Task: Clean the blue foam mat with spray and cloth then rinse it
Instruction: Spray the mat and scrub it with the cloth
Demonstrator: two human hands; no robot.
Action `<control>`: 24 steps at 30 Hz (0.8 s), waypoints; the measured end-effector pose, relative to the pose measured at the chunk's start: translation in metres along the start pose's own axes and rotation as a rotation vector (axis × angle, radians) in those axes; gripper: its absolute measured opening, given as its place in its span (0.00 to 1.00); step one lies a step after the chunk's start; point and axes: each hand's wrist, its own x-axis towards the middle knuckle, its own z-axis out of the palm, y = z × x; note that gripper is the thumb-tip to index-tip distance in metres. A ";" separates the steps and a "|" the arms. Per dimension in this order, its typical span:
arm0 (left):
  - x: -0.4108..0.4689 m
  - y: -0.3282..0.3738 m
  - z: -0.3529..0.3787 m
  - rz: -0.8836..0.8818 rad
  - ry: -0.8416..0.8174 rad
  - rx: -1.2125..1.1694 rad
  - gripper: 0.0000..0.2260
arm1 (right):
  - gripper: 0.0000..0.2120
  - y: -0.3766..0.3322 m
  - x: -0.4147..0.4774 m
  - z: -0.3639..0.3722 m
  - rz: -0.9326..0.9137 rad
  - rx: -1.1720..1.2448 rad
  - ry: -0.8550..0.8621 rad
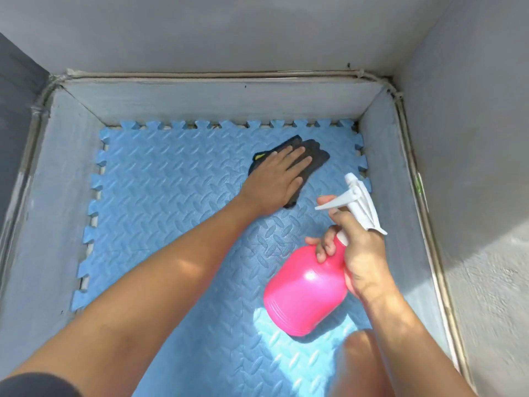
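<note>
Near right: a bare knee [363,356], blurred. Just beyond it the right hand [363,259] grips the neck of a pink plastic spray bottle [303,293], fingers curled round it, index finger on the white trigger; the bottle is held tilted above the mat, nozzle pointing far-left. The blue interlocking foam mat [171,196] lies flat on the floor of a grey walled basin [217,101]. Further, right of centre, the left hand [274,181] presses flat, fingers straight, on a crumpled black cloth [312,159] lying on the mat.
</note>
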 end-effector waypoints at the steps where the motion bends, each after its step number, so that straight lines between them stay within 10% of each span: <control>1: -0.005 -0.014 -0.005 -0.096 0.017 -0.008 0.23 | 0.11 -0.001 0.001 -0.001 0.012 0.000 0.014; 12: -0.151 -0.157 -0.057 -0.927 0.237 0.049 0.26 | 0.04 -0.008 0.011 0.010 0.194 -0.108 0.049; 19: -0.141 -0.141 -0.052 -0.925 0.298 0.057 0.25 | 0.09 -0.004 0.005 0.005 0.165 -0.086 0.086; 24: -0.063 -0.069 -0.030 -0.412 0.168 0.029 0.23 | 0.10 -0.004 0.008 -0.006 0.171 -0.008 0.107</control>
